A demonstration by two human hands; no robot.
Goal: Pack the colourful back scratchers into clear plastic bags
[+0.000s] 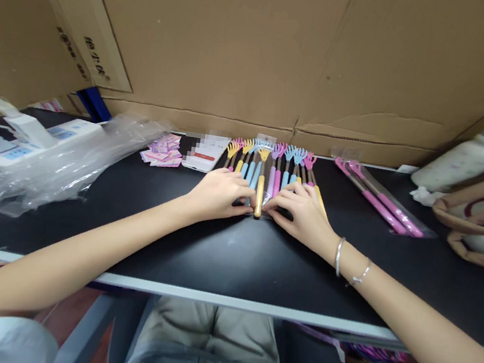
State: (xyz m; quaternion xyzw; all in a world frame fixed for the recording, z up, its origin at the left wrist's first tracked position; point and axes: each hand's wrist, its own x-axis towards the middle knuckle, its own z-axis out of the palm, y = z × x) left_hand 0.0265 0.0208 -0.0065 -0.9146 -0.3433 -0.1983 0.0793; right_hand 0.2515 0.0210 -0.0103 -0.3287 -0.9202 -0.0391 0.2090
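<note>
Yellow scratcher [260, 196] between curled left hand [221, 195] and right hand [305, 212] — I can't tell their grip — wants light, even fingertip control.

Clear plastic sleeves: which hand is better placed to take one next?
Left, I'd say: the sleeves lie on that side, nearer the left hand. The right hand would have to reach past it.

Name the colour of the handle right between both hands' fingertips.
The handle is yellow; best seen in the head view.
</note>
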